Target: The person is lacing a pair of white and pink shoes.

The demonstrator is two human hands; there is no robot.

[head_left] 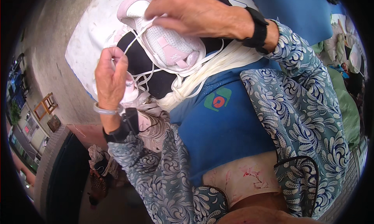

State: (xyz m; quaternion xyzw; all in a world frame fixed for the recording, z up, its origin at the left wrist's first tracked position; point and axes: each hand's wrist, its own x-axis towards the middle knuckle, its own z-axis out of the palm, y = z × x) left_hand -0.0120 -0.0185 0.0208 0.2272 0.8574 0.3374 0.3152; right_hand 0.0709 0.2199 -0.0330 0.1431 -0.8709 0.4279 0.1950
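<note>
A white and pink sneaker [163,43] with a mesh upper lies in front of me on a dark surface. My left hand [110,76] pinches a white shoelace [134,44] between thumb and fingertips, left of the shoe. The lace runs taut up to the sneaker's opening. There my right hand [187,14] reaches across from the right, its bent fingers closed around the lace at the shoe's edge; the exact fingertips are partly hidden. A loose bundle of cream-white laces [210,74] lies just nearer than the shoe.
More pink and white shoes [130,89] sit beneath my left hand, with a stack of pinkish pieces [154,132] below. A blue apron [230,126] covers my lap. A white sheet [83,45] lies at left, a green sack [346,107] at right, and a wooden stool [45,106] stands far left.
</note>
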